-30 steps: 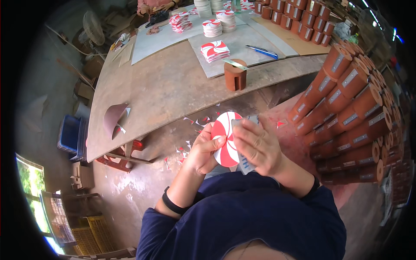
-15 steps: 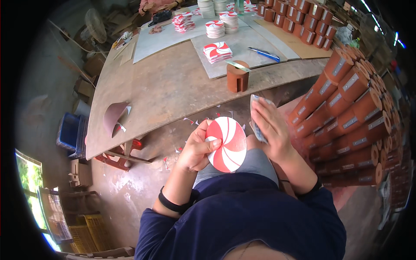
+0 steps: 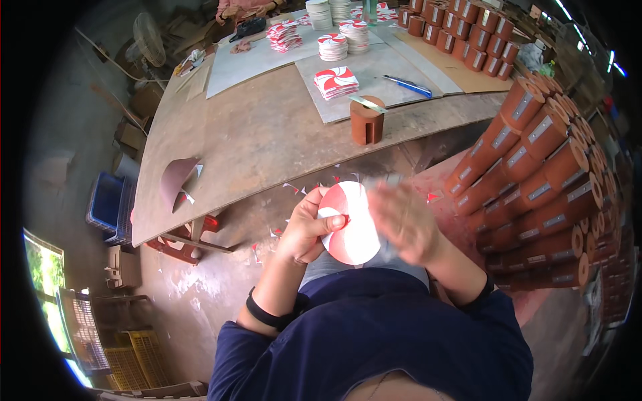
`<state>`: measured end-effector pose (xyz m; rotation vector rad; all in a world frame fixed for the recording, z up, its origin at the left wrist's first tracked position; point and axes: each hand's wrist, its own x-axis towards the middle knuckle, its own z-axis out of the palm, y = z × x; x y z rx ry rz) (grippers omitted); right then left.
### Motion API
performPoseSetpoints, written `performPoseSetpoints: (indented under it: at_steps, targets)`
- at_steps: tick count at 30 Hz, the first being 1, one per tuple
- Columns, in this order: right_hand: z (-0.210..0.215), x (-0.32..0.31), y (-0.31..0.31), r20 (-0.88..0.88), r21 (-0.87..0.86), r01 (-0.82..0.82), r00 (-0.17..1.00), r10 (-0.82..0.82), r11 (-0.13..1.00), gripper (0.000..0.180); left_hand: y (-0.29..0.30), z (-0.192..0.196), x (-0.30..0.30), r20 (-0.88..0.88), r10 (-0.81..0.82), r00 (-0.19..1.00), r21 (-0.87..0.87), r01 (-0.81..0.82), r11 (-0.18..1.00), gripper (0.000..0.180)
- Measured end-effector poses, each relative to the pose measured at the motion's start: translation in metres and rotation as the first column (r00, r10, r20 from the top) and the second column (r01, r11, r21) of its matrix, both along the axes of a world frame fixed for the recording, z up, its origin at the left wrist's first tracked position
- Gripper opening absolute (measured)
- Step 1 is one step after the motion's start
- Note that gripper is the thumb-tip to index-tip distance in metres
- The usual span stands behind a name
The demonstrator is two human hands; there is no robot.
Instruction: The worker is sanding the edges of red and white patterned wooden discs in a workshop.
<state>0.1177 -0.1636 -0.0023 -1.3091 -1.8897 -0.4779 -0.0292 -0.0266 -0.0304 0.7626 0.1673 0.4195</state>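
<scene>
My left hand (image 3: 304,230) pinches a round disc (image 3: 351,234) with a red and white swirl, thumb on its face, above my lap. Glare washes out the disc's right half. Close against the disc's right edge is my right hand (image 3: 404,220), smeared by motion. A folded pale grey sheet (image 3: 394,180), perhaps sandpaper, shows as a blur along its fingers. Whether the sheet touches the disc I cannot tell. Ahead, a brown cylinder (image 3: 366,128) with a slot in its side stands at the table's edge, with a thin flat strip (image 3: 368,103) across its top.
On the table (image 3: 234,127) are a stack of square swirl-printed sheets (image 3: 336,81), a blue utility knife (image 3: 409,85), stacked round discs (image 3: 332,47) and a curved brown sheet (image 3: 177,180). Brown cylinders (image 3: 528,154) are piled high at my right. Another person's hand (image 3: 231,12) shows beyond the table.
My right hand has swung left and slightly down, from beside the disc to its right edge, with the folded sheet. My left hand holds the disc in nearly the same place.
</scene>
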Motion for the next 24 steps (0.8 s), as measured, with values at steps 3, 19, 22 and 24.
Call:
performPoseSetpoints:
  at_steps: [3, 19, 22, 24]
  targets:
    - [-0.009, 0.019, 0.008, -0.083, -0.035, 0.125, 0.988, -0.128, 0.992, 0.039, -0.005, 0.005, -0.003, 0.045, -0.086, 0.995, 0.008, 0.086, 0.996, 0.039]
    - [0.002, -0.013, -0.010, -0.120, 0.079, -0.226, 0.965, 0.234, 0.971, 0.040, -0.021, -0.002, -0.003, 0.034, -0.157, 0.987, -0.089, 0.159, 0.983, 0.036]
    - [-0.012, -0.008, -0.003, -0.190, -0.041, -0.035, 0.981, 0.027, 0.999, 0.046, -0.025, -0.007, 0.003, -0.071, 0.005, 0.997, -0.222, -0.021, 0.975, 0.039]
    - [-0.021, -0.003, 0.006, -0.203, -0.016, 0.028, 0.979, -0.030, 0.999, 0.045, -0.026, -0.007, 0.007, -0.096, 0.058, 0.994, -0.247, -0.080, 0.966, 0.044]
